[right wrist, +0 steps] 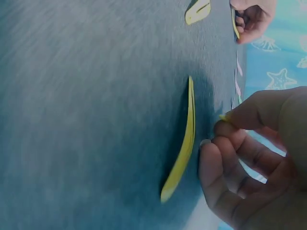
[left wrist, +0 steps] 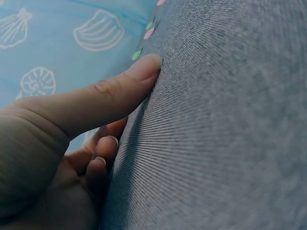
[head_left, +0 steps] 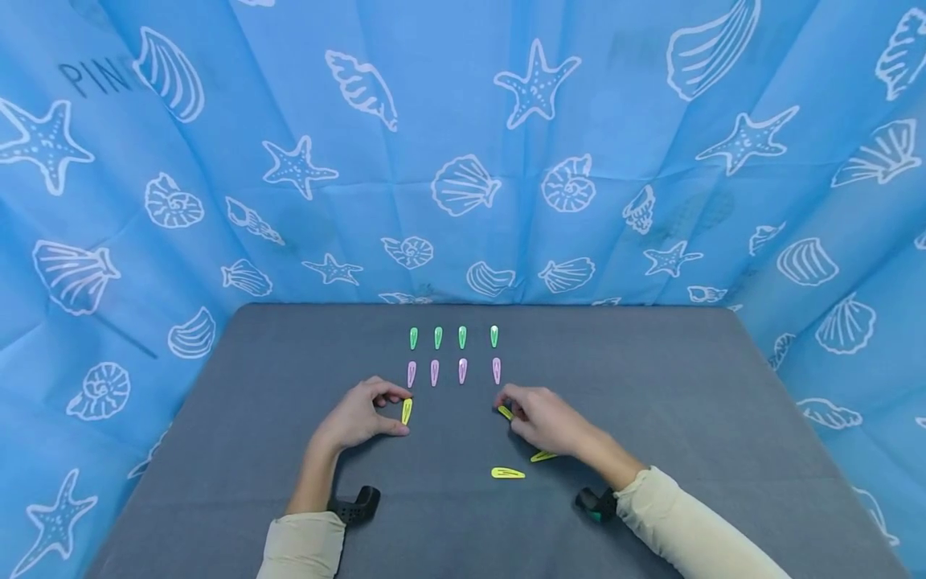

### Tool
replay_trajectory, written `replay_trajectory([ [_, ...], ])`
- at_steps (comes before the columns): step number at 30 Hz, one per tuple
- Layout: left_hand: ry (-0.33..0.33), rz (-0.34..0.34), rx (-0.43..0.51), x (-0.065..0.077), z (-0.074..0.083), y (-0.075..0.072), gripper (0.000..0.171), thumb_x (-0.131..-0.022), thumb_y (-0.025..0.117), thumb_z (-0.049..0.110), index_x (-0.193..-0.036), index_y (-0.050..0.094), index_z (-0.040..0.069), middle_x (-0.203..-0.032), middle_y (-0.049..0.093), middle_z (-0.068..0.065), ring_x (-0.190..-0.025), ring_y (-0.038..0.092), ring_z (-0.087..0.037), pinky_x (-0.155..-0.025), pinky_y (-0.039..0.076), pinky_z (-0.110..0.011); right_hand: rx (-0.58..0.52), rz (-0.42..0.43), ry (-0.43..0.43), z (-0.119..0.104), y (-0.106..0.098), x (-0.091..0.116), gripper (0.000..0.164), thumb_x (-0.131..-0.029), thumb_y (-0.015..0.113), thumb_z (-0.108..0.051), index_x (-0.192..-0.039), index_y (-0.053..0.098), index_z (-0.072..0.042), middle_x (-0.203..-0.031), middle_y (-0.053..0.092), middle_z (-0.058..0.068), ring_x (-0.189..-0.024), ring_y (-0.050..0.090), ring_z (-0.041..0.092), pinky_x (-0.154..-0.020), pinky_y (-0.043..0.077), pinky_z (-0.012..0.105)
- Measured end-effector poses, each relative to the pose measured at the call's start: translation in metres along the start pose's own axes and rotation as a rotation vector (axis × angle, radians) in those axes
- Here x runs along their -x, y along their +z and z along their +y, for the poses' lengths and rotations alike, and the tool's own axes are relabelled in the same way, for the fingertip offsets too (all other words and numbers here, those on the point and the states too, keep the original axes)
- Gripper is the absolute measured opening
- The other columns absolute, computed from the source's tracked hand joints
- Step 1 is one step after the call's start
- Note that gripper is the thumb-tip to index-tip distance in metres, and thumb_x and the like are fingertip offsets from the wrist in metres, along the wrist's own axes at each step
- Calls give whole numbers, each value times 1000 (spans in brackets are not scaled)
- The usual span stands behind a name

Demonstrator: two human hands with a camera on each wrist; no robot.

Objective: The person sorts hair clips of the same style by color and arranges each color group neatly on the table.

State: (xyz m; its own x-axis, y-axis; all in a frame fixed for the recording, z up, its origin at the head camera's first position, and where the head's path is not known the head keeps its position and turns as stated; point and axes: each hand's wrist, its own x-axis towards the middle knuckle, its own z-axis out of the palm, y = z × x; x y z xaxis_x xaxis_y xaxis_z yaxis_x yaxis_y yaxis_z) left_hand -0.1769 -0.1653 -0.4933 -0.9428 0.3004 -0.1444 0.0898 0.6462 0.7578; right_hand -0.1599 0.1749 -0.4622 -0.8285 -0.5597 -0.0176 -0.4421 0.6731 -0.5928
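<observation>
My left hand point(head_left: 365, 414) has its thumb and a forefinger at the two ends of a yellow snap hair clip point(head_left: 407, 411), which stands lengthwise between them just below the left end of the pink clips. In the left wrist view the thumb point(left wrist: 129, 79) hides that clip. My right hand point(head_left: 546, 418) pinches a second yellow hair clip point(head_left: 505, 412) between thumb and forefinger; only its tip point(right wrist: 223, 117) shows in the right wrist view. Under the right hand lies another yellow clip point(right wrist: 183, 148), partly covered in the head view. One more yellow clip point(head_left: 508, 473) lies nearer the front.
A row of several green hair clips point(head_left: 437, 338) lies toward the back of the grey table point(head_left: 637, 362). Several pink clips point(head_left: 463, 371) form a row in front of it. A blue curtain point(head_left: 463, 104) with shell prints hangs behind and at both sides.
</observation>
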Motion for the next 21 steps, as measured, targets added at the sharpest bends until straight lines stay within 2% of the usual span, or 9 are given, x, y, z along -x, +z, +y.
replay_trajectory([
  [4,1,7,1,0,0,1,47,-73,93,25,-116,75,24,-108,62,1,-95,52,-16,-84,44,-32,-46,0,-23,-5,4,-7,20,-97,63,-4,-116,67,-11,-79,61,-5,-66,50,2,-61,45,21],
  [12,-7,23,-7,-1,2,3,47,-72,94,25,-115,76,23,-105,62,2,-93,51,-16,-81,42,-31,-127,23,-1,-20,18,-26,4,-100,65,-13,-103,67,-11,-78,62,-6,-67,51,2,-63,45,21],
  [16,-5,29,0,0,1,2,47,-72,94,24,-115,76,24,-104,62,2,-93,51,-16,-81,43,-31,-135,43,-19,-31,28,-36,6,-99,66,-14,-98,67,-8,-82,65,-5,-71,53,2,-67,47,21],
  [21,8,18,15,0,0,0,47,-72,94,26,-115,76,23,-106,62,1,-94,52,-16,-82,43,-32,-150,49,15,-43,37,-51,6,-97,69,-14,-94,68,-10,-81,66,-5,-72,55,5,-68,46,21],
])
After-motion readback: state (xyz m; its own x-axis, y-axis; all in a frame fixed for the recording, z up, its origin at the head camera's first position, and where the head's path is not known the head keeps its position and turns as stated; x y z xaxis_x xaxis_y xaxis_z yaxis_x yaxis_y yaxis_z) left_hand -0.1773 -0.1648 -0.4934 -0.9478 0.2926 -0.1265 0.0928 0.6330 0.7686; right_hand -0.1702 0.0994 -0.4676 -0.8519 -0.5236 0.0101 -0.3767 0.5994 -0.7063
